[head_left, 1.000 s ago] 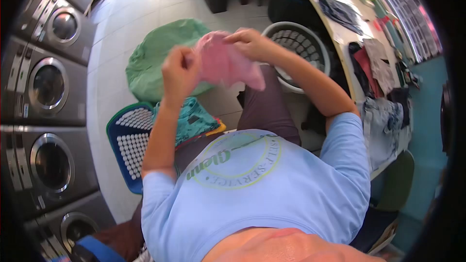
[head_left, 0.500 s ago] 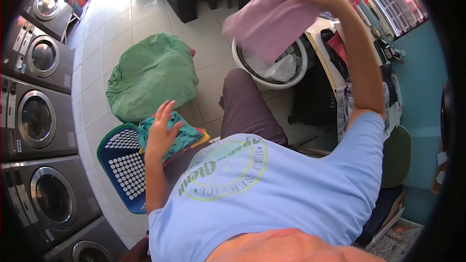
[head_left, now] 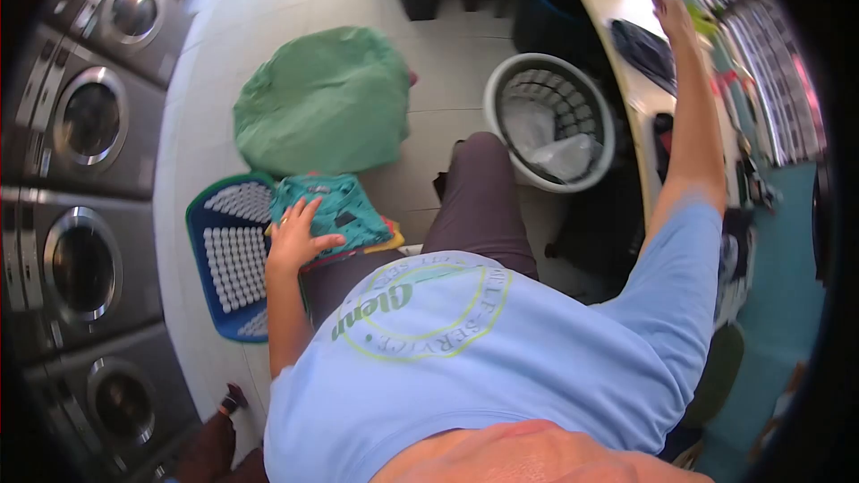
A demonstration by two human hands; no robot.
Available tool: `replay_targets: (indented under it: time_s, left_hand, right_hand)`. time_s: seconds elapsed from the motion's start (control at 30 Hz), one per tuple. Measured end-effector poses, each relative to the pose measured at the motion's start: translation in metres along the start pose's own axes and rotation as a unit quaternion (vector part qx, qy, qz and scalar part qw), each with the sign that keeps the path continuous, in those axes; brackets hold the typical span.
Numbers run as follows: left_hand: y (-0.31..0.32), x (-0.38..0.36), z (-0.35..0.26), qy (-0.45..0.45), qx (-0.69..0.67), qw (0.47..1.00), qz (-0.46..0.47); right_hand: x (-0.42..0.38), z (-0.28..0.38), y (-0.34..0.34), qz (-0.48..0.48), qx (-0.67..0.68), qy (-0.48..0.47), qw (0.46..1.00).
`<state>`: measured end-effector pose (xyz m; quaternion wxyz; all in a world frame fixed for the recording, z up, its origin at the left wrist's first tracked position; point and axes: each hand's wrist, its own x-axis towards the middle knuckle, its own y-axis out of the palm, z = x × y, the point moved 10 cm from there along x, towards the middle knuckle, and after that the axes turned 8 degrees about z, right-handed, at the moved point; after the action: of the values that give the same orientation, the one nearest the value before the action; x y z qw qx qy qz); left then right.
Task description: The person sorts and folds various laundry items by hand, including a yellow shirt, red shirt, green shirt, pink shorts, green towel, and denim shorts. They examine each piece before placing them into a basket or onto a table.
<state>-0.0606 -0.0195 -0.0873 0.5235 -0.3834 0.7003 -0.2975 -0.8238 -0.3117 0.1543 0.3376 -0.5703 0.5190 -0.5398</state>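
My left hand (head_left: 297,234) lies with its fingers spread over a folded teal garment (head_left: 344,208), which tops a small stack of folded clothes on my lap. A red and yellow edge (head_left: 394,234) peeks out beneath the teal cloth. My right arm is stretched far out over the table (head_left: 640,89). At its end my right hand (head_left: 673,16) is small and blurred, its fingers pointing to the table's far side near a dark plastic-wrapped bundle (head_left: 642,52). Whether it holds anything I cannot tell.
A bulging green cloth bundle (head_left: 322,103) sits on the tiled floor, beside a blue basket (head_left: 234,268). Plastic bags lie in a round white basket (head_left: 608,139) near my knee. Front-loading machines (head_left: 80,264) line the left wall. Another person's leg (head_left: 215,434) shows at lower left.
My right hand has moved from waving a pink cloth over the white basket to the table's far side; the cloth is out of sight. My left hand has come down onto the teal garment.
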Motion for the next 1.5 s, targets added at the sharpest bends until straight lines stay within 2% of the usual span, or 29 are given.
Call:
replay_targets:
  time_s: [0.07, 0.13, 0.17, 0.2, 0.23, 0.27, 0.3, 0.33, 0.4, 0.43, 0.47, 0.5, 0.6, 0.63, 0.7, 0.8, 0.9, 1.0, 1.07, 1.17, 1.2, 1.23, 1.27, 1.33, 1.4, 1.5]
  left_hand:
    - [-0.003, 0.001, -0.002, -0.003, -0.018, 1.0, 0.01]
    - [-0.003, 0.023, 0.015, 0.023, -0.087, 0.996, -0.008]
    - [0.002, 0.039, 0.029, 0.047, -0.127, 0.99, -0.025]
    - [-0.006, 0.051, 0.04, 0.044, -0.163, 0.983, -0.07]
    - [-0.014, 0.063, 0.053, 0.044, -0.198, 0.972, -0.116]
    - [-0.013, 0.082, 0.077, 0.035, -0.268, 0.954, -0.133]
    - [-0.012, 0.102, 0.101, 0.029, -0.335, 0.93, -0.15]
    - [-0.01, 0.115, 0.126, -0.026, -0.36, 0.921, -0.149]
    - [-0.003, 0.144, 0.18, -0.109, -0.393, 0.897, -0.172]
    - [0.01, 0.162, 0.21, -0.138, -0.402, 0.884, -0.194]
    - [0.022, 0.169, 0.235, -0.167, -0.409, 0.87, -0.217]
    - [0.021, 0.171, 0.243, -0.172, -0.331, 0.896, -0.243]
    - [0.013, 0.169, 0.228, -0.191, -0.077, 0.93, -0.304]
    - [0.012, 0.161, 0.208, -0.203, -0.008, 0.932, -0.3]
    - [0.019, 0.145, 0.195, -0.166, 0.056, 0.925, -0.336]
    - [0.02, 0.122, 0.199, -0.111, 0.082, 0.905, -0.402]
    - [0.027, 0.1, 0.238, -0.111, 0.105, 0.893, -0.422]
    - [0.03, 0.082, 0.266, -0.219, 0.132, 0.908, -0.333]
    - [0.017, 0.07, 0.261, -0.292, 0.15, 0.908, -0.259]
    - [0.018, 0.099, 0.242, -0.158, 0.122, 0.92, -0.338]
    - [0.03, 0.119, 0.244, -0.113, 0.053, 0.93, -0.344]
    - [0.064, 0.153, 0.266, -0.149, -0.1, 0.956, -0.233]
    - [0.106, 0.184, 0.281, -0.178, -0.247, 0.946, -0.111]
    - [0.2, 0.252, 0.322, -0.218, -0.382, 0.898, 0.012]
    - [0.227, 0.257, 0.3, -0.243, -0.445, 0.856, 0.098]
    - [0.234, 0.255, 0.272, -0.255, -0.479, 0.824, 0.16]
  right_hand:
    - [-0.018, 0.043, 0.061, 0.055, 0.068, -0.081, 0.993]
    - [-0.034, 0.073, 0.102, 0.085, 0.014, -0.083, 0.993]
    - [-0.05, 0.1, 0.095, 0.031, -0.036, -0.112, 0.993]
    - [-0.088, 0.14, 0.057, 0.025, -0.041, -0.011, 0.999]
    - [-0.115, 0.175, 0.039, -0.111, -0.004, -0.092, 0.989]
    - [-0.147, 0.222, 0.015, -0.096, -0.026, -0.099, 0.99]
    - [-0.173, 0.253, 0.02, -0.115, 0.013, -0.156, 0.981]
    - [-0.201, 0.286, 0.021, -0.069, 0.061, -0.183, 0.979]
    - [-0.248, 0.339, 0.067, 0.113, 0.101, -0.171, 0.974]
    - [-0.276, 0.355, 0.103, 0.191, 0.164, -0.147, 0.957]
    - [-0.306, 0.375, 0.162, 0.227, 0.19, -0.172, 0.94]
    - [-0.328, 0.39, 0.205, 0.263, 0.216, -0.195, 0.92]
    - [-0.33, 0.407, 0.129, 0.237, 0.174, -0.051, 0.954]
    - [-0.328, 0.41, 0.13, 0.227, 0.178, -0.055, 0.956]
    - [-0.324, 0.409, 0.135, 0.209, 0.187, -0.06, 0.958]
    - [-0.321, 0.411, 0.139, 0.205, 0.184, -0.067, 0.959]
    - [-0.32, 0.414, 0.138, 0.198, 0.179, -0.074, 0.961]
    - [-0.319, 0.414, 0.139, 0.188, 0.18, -0.075, 0.963]
    - [-0.32, 0.415, 0.138, 0.181, 0.182, -0.076, 0.964]
    - [-0.317, 0.421, 0.135, 0.168, 0.182, -0.087, 0.965]
    - [-0.315, 0.423, 0.135, 0.166, 0.185, -0.093, 0.964]
    - [-0.315, 0.423, 0.135, 0.162, 0.186, -0.097, 0.964]
    - [-0.317, 0.423, 0.134, 0.166, 0.184, -0.096, 0.964]
    - [-0.314, 0.427, 0.129, 0.165, 0.181, -0.088, 0.966]
    - [-0.313, 0.43, 0.124, 0.162, 0.185, -0.078, 0.966]
    - [-0.313, 0.431, 0.124, 0.153, 0.2, -0.071, 0.965]
